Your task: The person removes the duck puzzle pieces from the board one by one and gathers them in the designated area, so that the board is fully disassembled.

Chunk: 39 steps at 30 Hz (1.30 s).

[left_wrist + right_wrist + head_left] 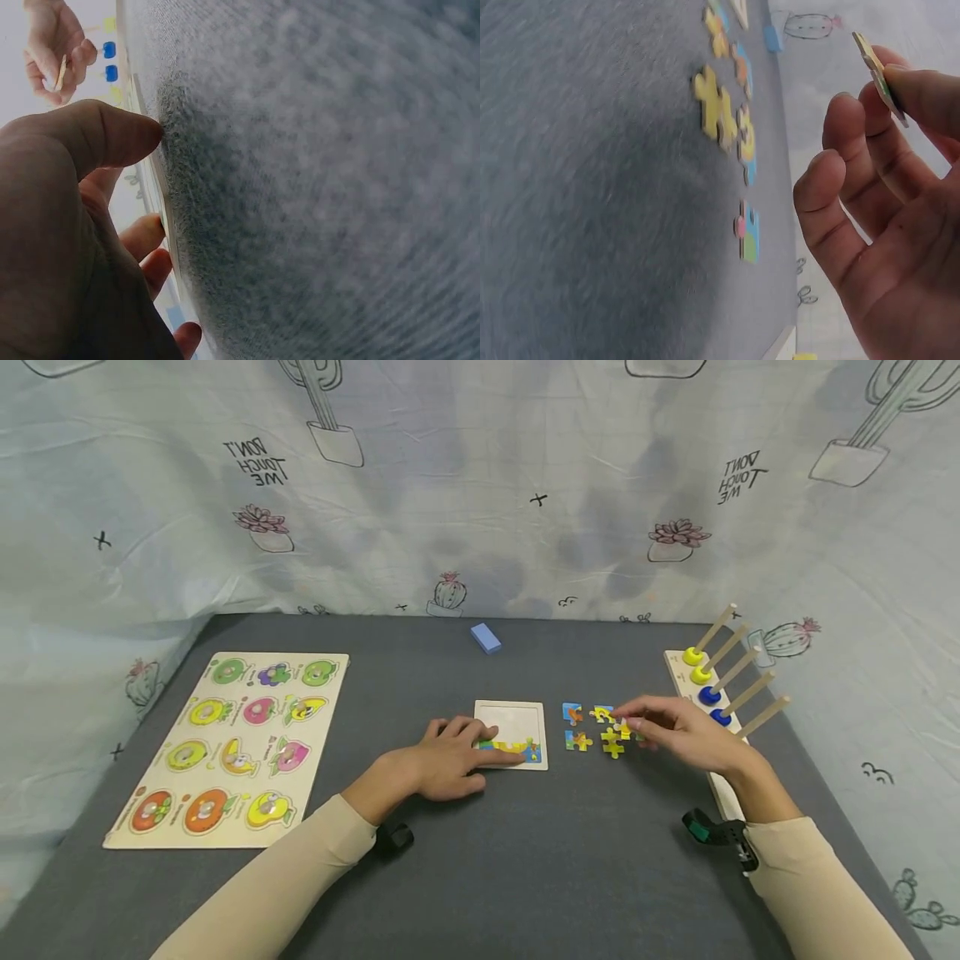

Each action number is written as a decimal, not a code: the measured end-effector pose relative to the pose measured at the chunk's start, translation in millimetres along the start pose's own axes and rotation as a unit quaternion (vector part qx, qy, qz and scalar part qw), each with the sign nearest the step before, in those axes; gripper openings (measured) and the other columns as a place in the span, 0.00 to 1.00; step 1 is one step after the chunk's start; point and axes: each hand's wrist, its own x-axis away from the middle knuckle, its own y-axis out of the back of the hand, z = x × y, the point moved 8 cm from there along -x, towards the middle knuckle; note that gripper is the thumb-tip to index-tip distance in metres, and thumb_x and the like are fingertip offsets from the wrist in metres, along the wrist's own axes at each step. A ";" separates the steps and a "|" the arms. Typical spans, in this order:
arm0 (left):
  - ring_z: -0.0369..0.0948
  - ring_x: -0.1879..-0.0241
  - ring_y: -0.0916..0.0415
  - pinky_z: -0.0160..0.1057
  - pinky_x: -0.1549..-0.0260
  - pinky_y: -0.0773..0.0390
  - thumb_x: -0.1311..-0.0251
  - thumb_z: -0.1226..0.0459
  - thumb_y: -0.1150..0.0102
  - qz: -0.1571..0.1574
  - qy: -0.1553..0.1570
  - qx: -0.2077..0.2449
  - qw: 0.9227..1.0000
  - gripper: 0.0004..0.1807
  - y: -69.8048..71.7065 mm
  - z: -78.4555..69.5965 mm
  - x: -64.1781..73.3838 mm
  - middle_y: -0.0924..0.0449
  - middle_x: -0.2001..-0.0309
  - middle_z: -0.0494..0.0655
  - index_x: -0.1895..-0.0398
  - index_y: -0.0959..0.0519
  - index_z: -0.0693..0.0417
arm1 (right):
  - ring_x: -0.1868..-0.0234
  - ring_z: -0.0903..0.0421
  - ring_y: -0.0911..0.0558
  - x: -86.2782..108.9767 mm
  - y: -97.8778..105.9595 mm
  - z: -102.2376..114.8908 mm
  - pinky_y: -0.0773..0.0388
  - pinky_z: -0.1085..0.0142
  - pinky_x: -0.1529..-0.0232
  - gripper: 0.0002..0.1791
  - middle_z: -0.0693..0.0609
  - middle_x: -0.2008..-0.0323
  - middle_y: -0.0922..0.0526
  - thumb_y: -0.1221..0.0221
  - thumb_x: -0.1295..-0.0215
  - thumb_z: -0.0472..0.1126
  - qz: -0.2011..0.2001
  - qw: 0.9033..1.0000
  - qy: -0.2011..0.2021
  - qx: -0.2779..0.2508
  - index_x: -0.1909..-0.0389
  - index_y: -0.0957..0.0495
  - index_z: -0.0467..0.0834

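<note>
My left hand (450,760) rests on a small wooden jigsaw tray (512,710), its outstretched fingers lying over the tray's left side and near edge. Joined jigsaw pieces (532,750) run along the tray's near side, partly covered by that hand. To the right, my right hand (678,731) is raised over the table beside the loose pieces. Between thumb and index finger it pinches a jigsaw piece (877,75), seen edge-on in the right wrist view. Several loose pieces, among them a yellow one (612,745) and a blue-and-orange one (572,713), lie between tray and right hand.
A wooden fruit puzzle board (247,685) lies at the left. Behind the tray is a blue block (486,637). On the right, beyond the right hand, stands a peg board (678,672) with upright sticks and yellow and blue rings. A patterned curtain (480,485) hangs behind the table.
</note>
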 end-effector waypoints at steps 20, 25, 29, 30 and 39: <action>0.48 0.24 0.51 0.60 0.35 0.47 0.24 0.55 0.57 0.002 0.008 0.001 1.000 0.32 -0.3 1.0 -0.8 0.48 0.19 0.43 0.23 0.45 0.09 | 0.65 0.54 0.19 17.2 -1.7 -31.6 0.23 0.65 0.67 0.14 0.50 0.52 0.15 0.47 0.20 0.37 0.021 0.997 -0.046 0.060 0.40 0.20 0.45; 0.48 0.24 0.51 0.60 0.35 0.47 0.24 0.55 0.57 0.003 0.008 0.003 1.000 0.32 -0.3 0.8 -1.0 0.48 0.19 0.43 0.23 0.44 0.10 | 0.64 0.57 0.19 15.8 -4.6 -37.9 0.22 0.65 0.64 0.11 0.51 0.51 0.15 0.45 0.21 0.38 0.017 0.995 -0.062 0.081 0.44 0.20 0.45; 0.48 0.24 0.51 0.60 0.34 0.47 0.25 0.55 0.57 0.002 0.007 0.006 1.000 0.32 -0.6 0.8 -1.0 0.48 0.19 0.43 0.23 0.44 0.10 | 0.68 0.61 0.22 15.5 -3.7 -39.9 0.25 0.66 0.65 0.08 0.54 0.55 0.15 0.44 0.22 0.39 0.005 0.991 -0.072 0.114 0.48 0.19 0.47; 0.48 0.24 0.51 0.60 0.34 0.48 0.25 0.55 0.57 0.001 0.006 0.007 1.000 0.32 -0.7 0.8 -0.9 0.48 0.19 0.43 0.23 0.44 0.10 | 0.69 0.61 0.23 15.4 -3.3 -40.3 0.25 0.66 0.66 0.08 0.55 0.56 0.16 0.44 0.22 0.39 0.002 0.990 -0.073 0.120 0.49 0.19 0.48; 0.48 0.24 0.52 0.60 0.34 0.48 0.25 0.55 0.58 0.001 0.008 0.003 1.000 0.32 -0.7 0.3 -0.9 0.48 0.19 0.43 0.23 0.44 0.10 | 0.69 0.63 0.26 15.7 0.9 -37.7 0.28 0.66 0.66 0.06 0.55 0.58 0.15 0.43 0.22 0.39 -0.021 0.987 -0.068 0.145 0.51 0.19 0.47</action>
